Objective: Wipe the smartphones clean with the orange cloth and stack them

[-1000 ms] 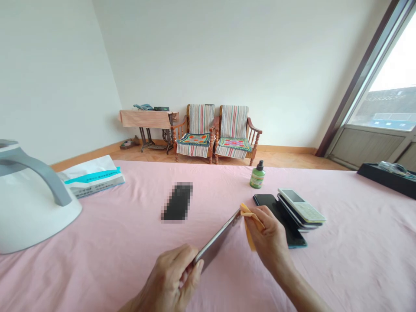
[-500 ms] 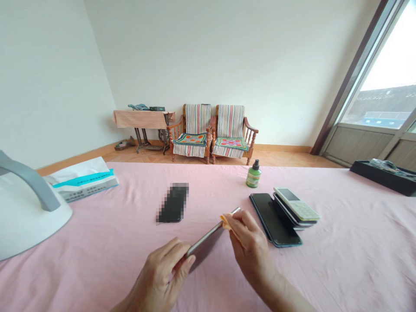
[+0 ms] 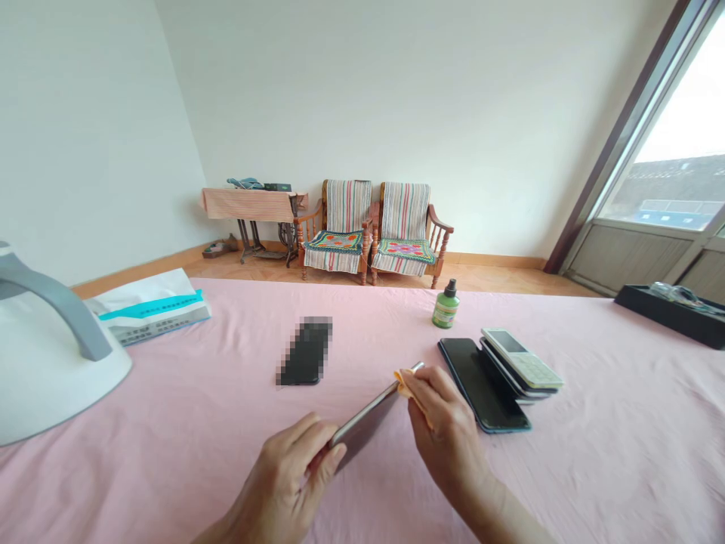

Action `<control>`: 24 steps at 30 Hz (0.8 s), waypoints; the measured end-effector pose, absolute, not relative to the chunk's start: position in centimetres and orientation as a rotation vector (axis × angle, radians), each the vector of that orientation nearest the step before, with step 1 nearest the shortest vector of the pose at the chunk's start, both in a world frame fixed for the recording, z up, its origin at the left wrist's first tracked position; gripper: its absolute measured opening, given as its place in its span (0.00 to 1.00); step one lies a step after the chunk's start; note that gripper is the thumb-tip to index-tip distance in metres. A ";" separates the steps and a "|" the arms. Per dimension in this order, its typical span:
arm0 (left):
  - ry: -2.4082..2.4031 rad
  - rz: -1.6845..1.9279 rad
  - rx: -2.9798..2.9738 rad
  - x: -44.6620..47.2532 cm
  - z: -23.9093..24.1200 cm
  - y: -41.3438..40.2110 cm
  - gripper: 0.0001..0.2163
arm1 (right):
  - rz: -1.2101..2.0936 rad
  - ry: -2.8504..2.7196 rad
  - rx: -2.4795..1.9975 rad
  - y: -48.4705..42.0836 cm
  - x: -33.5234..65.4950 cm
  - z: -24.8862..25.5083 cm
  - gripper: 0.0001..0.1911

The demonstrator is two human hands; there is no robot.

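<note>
My left hand (image 3: 294, 472) grips the near end of a slim smartphone (image 3: 368, 425), thumb on its face and fingers behind. The phone is tilted up on its long edge above the pink cloth. Pinched in my right hand (image 3: 447, 415) is a small orange-yellow cloth (image 3: 405, 383), pressed over the phone's upper edge near the far end. Right of that hand lies a larger dark smartphone (image 3: 484, 385), beside a stack of phones topped by a white keypad phone (image 3: 524, 357). A black phone (image 3: 306, 351), partly pixelated, rests flat to the left.
A green spray bottle (image 3: 445, 304) stands behind the phones. On the left are a white kettle-like appliance (image 3: 62, 355) with a grey handle and a white-and-blue packet (image 3: 155, 306). A black box (image 3: 671, 313) holding clear items sits far right on the pink tablecloth (image 3: 612, 446).
My right hand and the cloth have shifted slightly along the phone's edge towards its far end. The whole view has moved a little; my left hand keeps its hold.
</note>
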State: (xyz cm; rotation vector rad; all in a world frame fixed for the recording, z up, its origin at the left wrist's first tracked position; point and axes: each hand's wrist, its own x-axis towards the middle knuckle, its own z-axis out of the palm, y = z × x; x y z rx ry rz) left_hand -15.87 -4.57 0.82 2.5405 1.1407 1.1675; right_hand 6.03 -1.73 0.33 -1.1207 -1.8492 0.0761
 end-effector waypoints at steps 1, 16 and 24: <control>1.136 1.169 2.547 -15.8 0.9 -4.6 0.08 | 0.099 -1.882 -1.072 -2.1 5.7 0.3 0.15; 1.135 1.184 2.553 -15.8 0.7 -4.7 0.08 | 0.091 -1.916 -0.986 -3.0 4.8 0.4 0.16; 1.142 1.185 2.565 -15.8 0.8 -4.6 0.08 | 0.031 -1.821 -1.200 -1.5 6.4 0.8 0.12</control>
